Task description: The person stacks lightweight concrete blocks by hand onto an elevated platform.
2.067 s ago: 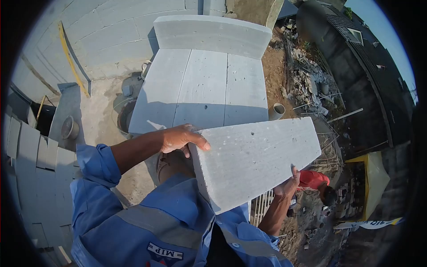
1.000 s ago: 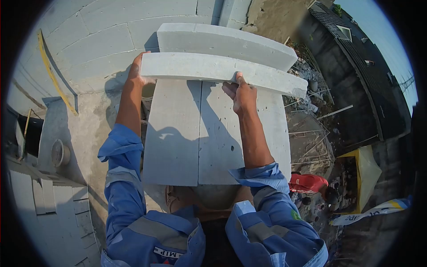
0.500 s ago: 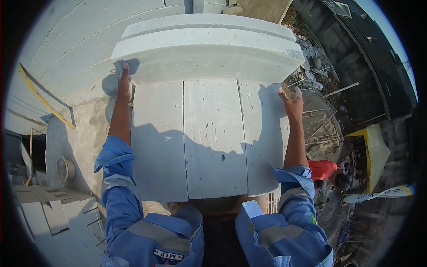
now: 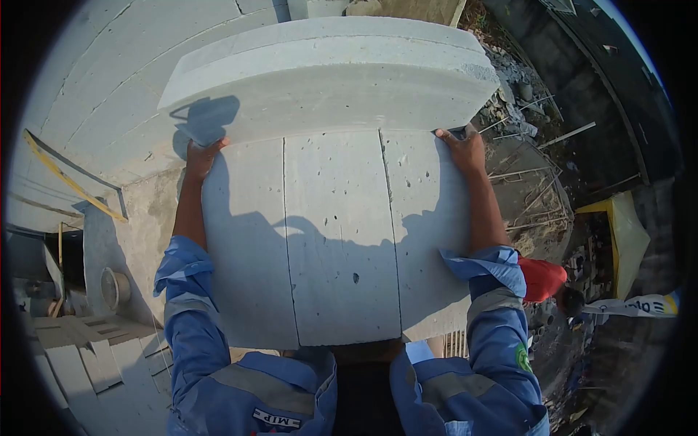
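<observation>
Three pale, pitted blocks lie side by side before me, the middle block (image 4: 342,276) between two dark seams. Across their far ends stands a long upright block (image 4: 327,98), with another pale block (image 4: 327,35) close behind it. My left hand (image 4: 203,156) grips the lower left corner of the upright block, thumb on its near side, its fingers partly hidden. My right hand (image 4: 465,149) holds the lower right end, thumb pointing inward and fingers behind the edge. Shadows fall over the blocks.
A pale block wall (image 4: 109,65) rises at the left, with a yellow bar (image 4: 73,178) near it. A round bucket (image 4: 115,289) stands lower left. At the right are rubble (image 4: 509,87), a person in red (image 4: 542,280) below, and a yellow-and-white canopy (image 4: 629,243).
Both hands have moved lower and closed on the ends of the upright block. The gap between the two rear blocks has narrowed, and the view has shifted slightly.
</observation>
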`<action>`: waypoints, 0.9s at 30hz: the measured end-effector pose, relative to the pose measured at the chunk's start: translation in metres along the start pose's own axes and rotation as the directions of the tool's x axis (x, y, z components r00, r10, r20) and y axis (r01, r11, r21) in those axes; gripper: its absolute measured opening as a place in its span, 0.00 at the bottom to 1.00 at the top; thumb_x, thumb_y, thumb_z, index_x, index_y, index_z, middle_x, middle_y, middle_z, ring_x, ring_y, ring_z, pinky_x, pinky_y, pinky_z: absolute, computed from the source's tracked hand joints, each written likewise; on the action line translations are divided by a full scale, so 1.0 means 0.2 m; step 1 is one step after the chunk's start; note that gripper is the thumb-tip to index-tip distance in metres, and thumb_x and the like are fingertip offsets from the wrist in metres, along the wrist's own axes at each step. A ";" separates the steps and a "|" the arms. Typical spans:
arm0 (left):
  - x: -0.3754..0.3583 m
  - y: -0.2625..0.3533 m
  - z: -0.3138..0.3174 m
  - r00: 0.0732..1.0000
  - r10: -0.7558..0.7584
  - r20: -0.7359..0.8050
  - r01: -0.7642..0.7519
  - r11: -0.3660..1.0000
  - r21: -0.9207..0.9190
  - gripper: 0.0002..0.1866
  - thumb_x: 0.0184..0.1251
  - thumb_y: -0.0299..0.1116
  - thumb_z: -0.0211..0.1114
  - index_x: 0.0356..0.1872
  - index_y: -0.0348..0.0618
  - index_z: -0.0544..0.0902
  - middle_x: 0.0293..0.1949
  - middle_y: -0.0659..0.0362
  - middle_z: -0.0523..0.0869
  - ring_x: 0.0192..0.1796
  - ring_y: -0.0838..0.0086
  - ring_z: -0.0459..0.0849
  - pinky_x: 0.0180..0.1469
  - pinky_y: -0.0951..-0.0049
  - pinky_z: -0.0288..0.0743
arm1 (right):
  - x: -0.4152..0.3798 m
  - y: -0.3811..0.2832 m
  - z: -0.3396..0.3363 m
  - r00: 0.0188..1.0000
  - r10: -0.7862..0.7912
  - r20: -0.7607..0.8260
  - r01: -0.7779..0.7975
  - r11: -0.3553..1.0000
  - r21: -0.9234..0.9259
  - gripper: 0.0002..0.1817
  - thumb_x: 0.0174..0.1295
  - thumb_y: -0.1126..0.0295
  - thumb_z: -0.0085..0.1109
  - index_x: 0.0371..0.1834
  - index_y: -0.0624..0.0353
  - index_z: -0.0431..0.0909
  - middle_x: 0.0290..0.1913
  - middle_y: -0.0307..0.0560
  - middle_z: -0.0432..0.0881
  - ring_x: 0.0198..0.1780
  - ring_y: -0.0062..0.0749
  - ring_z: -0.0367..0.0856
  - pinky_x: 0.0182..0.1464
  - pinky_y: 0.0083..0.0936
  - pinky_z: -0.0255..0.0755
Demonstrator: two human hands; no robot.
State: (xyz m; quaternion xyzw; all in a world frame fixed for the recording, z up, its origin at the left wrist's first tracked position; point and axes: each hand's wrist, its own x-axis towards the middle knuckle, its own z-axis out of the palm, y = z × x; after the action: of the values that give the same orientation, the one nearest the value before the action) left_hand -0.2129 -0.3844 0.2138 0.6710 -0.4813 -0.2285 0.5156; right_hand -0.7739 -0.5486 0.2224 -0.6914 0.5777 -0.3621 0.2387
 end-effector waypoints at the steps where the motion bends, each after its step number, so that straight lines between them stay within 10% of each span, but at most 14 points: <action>1: 0.00 -0.01 0.00 1.000 -0.006 -0.001 0.006 1.000 -0.007 0.21 0.52 0.36 0.78 0.46 0.40 0.83 0.42 0.62 0.85 0.45 0.73 0.82 0.51 0.71 0.74 | 0.01 0.00 0.00 0.999 0.031 0.010 -0.031 0.999 -0.044 0.34 0.50 0.49 0.74 0.53 0.63 0.80 0.46 0.55 0.87 0.48 0.44 0.85 0.52 0.35 0.74; 8: -0.02 0.00 0.04 0.998 0.056 0.029 -0.054 0.997 -0.062 0.27 0.52 0.41 0.79 0.49 0.36 0.81 0.46 0.56 0.86 0.48 0.67 0.83 0.54 0.68 0.74 | 0.01 0.03 0.00 0.977 0.202 0.076 -0.208 0.973 0.097 0.33 0.46 0.49 0.77 0.50 0.62 0.83 0.41 0.54 0.88 0.39 0.41 0.87 0.44 0.36 0.77; 11: -0.12 -0.04 0.10 0.970 0.043 -0.240 0.101 0.826 0.554 0.44 0.53 0.56 0.73 0.61 0.30 0.71 0.57 0.43 0.79 0.60 0.52 0.77 0.63 0.60 0.69 | -0.07 -0.01 0.04 0.962 0.252 0.101 -0.263 0.958 0.112 0.34 0.49 0.47 0.74 0.52 0.62 0.81 0.42 0.55 0.87 0.41 0.44 0.86 0.46 0.37 0.77; 14: -0.32 -0.05 0.15 0.957 0.080 -0.277 0.124 0.754 0.645 0.56 0.55 0.66 0.66 0.71 0.26 0.58 0.69 0.35 0.65 0.72 0.46 0.64 0.72 0.58 0.59 | -0.26 -0.08 -0.01 0.977 0.174 0.126 -0.179 0.984 0.025 0.36 0.52 0.45 0.72 0.56 0.62 0.78 0.44 0.57 0.86 0.46 0.49 0.85 0.50 0.37 0.76; 18: -0.72 0.22 0.18 0.989 0.038 -0.142 0.043 0.848 0.528 0.48 0.59 0.55 0.70 0.70 0.29 0.61 0.69 0.38 0.67 0.71 0.50 0.66 0.71 0.60 0.60 | -0.74 0.16 -0.33 0.982 0.128 0.139 -0.137 0.989 0.055 0.38 0.54 0.46 0.71 0.60 0.64 0.75 0.44 0.59 0.86 0.49 0.48 0.85 0.52 0.37 0.76; 20: -0.93 0.38 0.24 0.998 0.017 -0.065 0.019 0.857 0.515 0.43 0.61 0.50 0.71 0.69 0.30 0.65 0.68 0.41 0.69 0.69 0.51 0.68 0.70 0.59 0.62 | -1.08 0.35 -0.52 0.889 0.234 0.394 -0.398 0.818 0.414 0.40 0.55 0.46 0.70 0.61 0.68 0.74 0.43 0.57 0.86 0.47 0.39 0.85 0.50 0.34 0.76; 25: -1.38 0.79 0.67 0.964 0.186 0.188 -0.238 0.920 0.311 0.34 0.65 0.39 0.69 0.66 0.29 0.68 0.65 0.43 0.72 0.67 0.57 0.72 0.67 0.63 0.68 | -2.23 1.25 -0.60 0.517 0.818 -0.252 -0.803 0.566 0.189 0.30 0.59 0.50 0.68 0.48 0.71 0.81 0.34 0.53 0.85 0.34 0.33 0.85 0.38 0.29 0.77; 27: -1.46 0.79 0.89 0.901 0.243 0.360 -0.278 0.959 0.047 0.30 0.66 0.33 0.67 0.65 0.29 0.69 0.64 0.44 0.74 0.66 0.59 0.74 0.65 0.62 0.71 | -2.65 1.32 -0.67 0.217 0.971 -0.101 -0.842 0.239 0.484 0.25 0.59 0.51 0.67 0.35 0.68 0.83 0.29 0.54 0.85 0.32 0.34 0.85 0.36 0.29 0.76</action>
State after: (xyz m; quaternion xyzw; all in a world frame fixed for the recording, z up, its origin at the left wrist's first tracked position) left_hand -0.5473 -0.2120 0.2386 0.5732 -0.6615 -0.2497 0.4141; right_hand -1.0796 -0.0787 -0.0108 -0.0736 0.8382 -0.3645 0.3989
